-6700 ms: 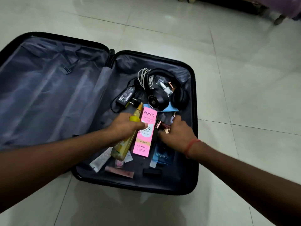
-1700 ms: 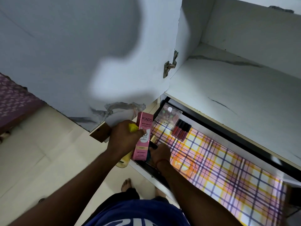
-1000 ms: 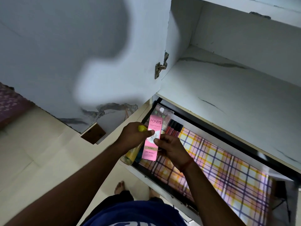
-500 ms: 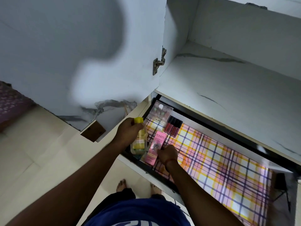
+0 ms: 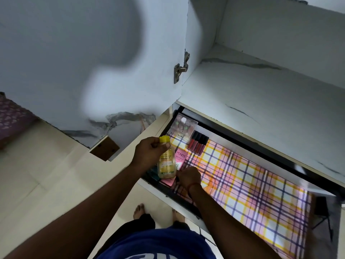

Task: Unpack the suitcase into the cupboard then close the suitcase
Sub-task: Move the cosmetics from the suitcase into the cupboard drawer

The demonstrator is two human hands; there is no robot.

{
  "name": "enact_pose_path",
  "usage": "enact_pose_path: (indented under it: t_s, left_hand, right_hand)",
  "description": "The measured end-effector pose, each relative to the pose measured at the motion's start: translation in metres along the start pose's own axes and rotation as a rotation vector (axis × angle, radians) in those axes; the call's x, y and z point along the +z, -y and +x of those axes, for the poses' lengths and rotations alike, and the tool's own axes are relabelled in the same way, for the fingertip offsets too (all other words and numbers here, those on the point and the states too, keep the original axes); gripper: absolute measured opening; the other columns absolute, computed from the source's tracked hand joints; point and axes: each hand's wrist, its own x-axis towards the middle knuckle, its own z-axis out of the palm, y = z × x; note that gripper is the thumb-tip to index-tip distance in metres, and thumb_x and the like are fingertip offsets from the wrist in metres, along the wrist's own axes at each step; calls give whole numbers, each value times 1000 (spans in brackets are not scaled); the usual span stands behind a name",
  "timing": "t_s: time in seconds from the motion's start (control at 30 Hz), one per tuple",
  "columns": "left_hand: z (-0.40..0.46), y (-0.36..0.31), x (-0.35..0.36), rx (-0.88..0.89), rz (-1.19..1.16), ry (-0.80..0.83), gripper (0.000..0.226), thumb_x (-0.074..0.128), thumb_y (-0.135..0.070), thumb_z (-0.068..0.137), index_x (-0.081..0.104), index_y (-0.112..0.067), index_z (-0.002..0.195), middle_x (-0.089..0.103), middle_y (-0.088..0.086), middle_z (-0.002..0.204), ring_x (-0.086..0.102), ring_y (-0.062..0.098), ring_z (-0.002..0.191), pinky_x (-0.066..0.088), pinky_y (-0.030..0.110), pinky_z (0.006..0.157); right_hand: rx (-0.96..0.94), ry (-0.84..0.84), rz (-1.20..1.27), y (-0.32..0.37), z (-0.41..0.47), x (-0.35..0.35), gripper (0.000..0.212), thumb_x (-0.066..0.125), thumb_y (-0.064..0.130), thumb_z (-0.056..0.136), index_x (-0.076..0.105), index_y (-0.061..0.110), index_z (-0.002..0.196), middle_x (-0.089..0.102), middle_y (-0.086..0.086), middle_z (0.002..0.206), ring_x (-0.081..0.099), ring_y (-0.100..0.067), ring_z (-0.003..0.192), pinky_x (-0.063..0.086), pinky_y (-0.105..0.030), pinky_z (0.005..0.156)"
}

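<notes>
Over the near left corner of the open cupboard drawer, my left hand grips a clear yellow bottle by its yellow cap and neck. The drawer is lined with plaid paper. A pink Pond's box lies flat on the liner, partly behind the bottle. At the box's right edge my right hand has its fingers curled on the box. The suitcase is out of view.
A clear pack of small bottles and a row of red lip-gloss tubes lie at the drawer's far left. A white shelf juts out above the drawer. The open cupboard door stands on the left. My bare feet are below.
I carried the items from the suitcase to the cupboard drawer. In the last second my right hand took the pink box from my left hand and laid it in the drawer; the bottle stays in my left hand.
</notes>
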Motion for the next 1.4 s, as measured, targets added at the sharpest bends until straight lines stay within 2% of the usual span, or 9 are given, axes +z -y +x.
enact_pose_path:
  t_s: [0.1,0.23,0.4,0.53,0.73,0.93,1.13,1.27,1.4]
  left_hand:
    - [4,-1,5,8,31,25,32,72,-28,85,67,-13,112,68,-2,98,64,9,87,54,26,74]
    - [9,-4,17,25,59,145,34,75,-27,82,70,-14,114,72,2,103,68,16,94,57,34,83]
    - [15,-5,44,109,119,247,21,71,-28,87,71,-21,106,69,-12,90,66,5,90,47,6,69]
    - [24,20,58,345,604,292,32,58,-25,95,63,-10,123,65,9,114,60,24,107,45,32,91]
    - [18,53,64,465,995,600,38,63,-9,85,55,-11,121,54,6,124,52,19,113,45,30,98]
    - [15,70,61,385,1038,679,41,64,-15,89,51,-10,128,55,7,126,55,18,113,46,32,100]
    - [14,73,62,361,1018,646,36,63,-21,90,56,-8,123,61,9,120,58,19,109,48,33,98]
    - [14,71,62,368,1022,641,33,63,-20,90,59,-7,119,62,10,117,60,19,106,49,34,97]
    - [16,73,62,382,1037,629,28,63,-16,89,62,-7,115,62,11,116,60,21,104,51,33,93]
  right_hand:
    - [-1,37,242,3,-6,-13,30,68,31,86,68,5,71,70,-13,68,68,-27,63,60,-39,68]
    - [-128,312,478,18,-29,-47,22,56,24,97,69,7,93,71,-10,81,68,-23,73,56,-33,65]
    - [-227,292,405,10,-30,-60,15,66,18,90,69,4,91,64,-5,72,62,-16,66,52,-26,57]
    - [-87,122,237,-16,-1,-62,20,70,20,88,66,10,71,60,-2,61,56,-21,60,51,-33,61]
    - [34,7,57,-27,12,-44,20,68,26,88,66,15,72,64,-3,63,63,-20,58,56,-33,64]
    - [47,34,-22,-33,10,-35,37,71,16,86,50,18,56,60,-4,57,64,-23,57,56,-39,61]
    - [10,57,-144,-37,7,-25,24,71,28,85,70,5,90,73,-10,84,71,-22,75,59,-35,74]
    - [13,88,-244,-33,6,-26,28,67,31,88,70,3,90,70,-8,80,68,-19,72,52,-25,66]
    - [34,82,-229,-31,7,-31,32,71,31,85,73,-1,85,72,-11,72,65,-17,57,60,-33,70]
